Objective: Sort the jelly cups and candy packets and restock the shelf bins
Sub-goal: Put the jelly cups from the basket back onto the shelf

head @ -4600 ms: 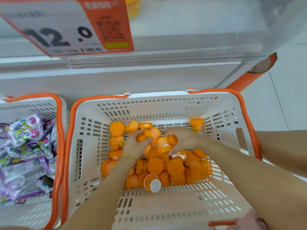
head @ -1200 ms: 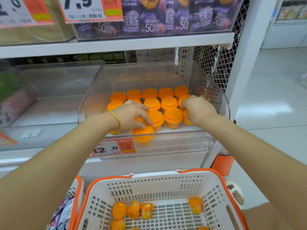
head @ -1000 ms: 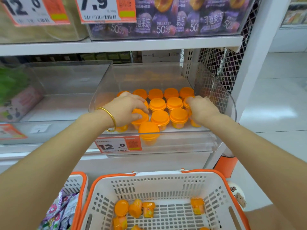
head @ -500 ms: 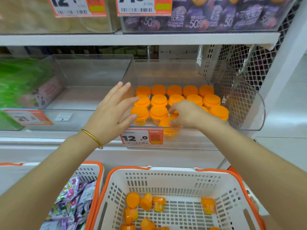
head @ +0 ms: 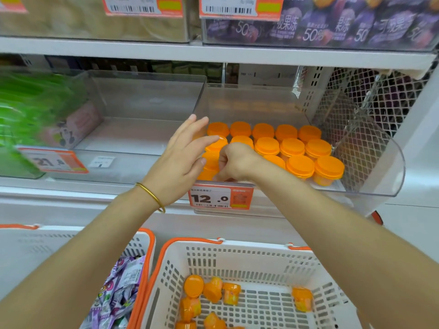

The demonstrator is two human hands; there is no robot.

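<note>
While loose jelly cups point(head: 213, 290) are lying in the white basket point(head: 249, 249) at lower centre, beside candy packets point(head: 118, 293) at lower left, the left hand point(head: 180, 160) is touching shelved cups point(head: 292, 148) with straight fingers and the right hand point(head: 235, 162) is curling at the clear bin point(head: 380, 162) front, hold hidden; restocking is likely running midway, calling next for another basket handful.

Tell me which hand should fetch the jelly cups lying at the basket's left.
Left. The left hand is open and empty, its arm on that side of the jelly cups; the right hand is curled, busy at the bin front.
</note>
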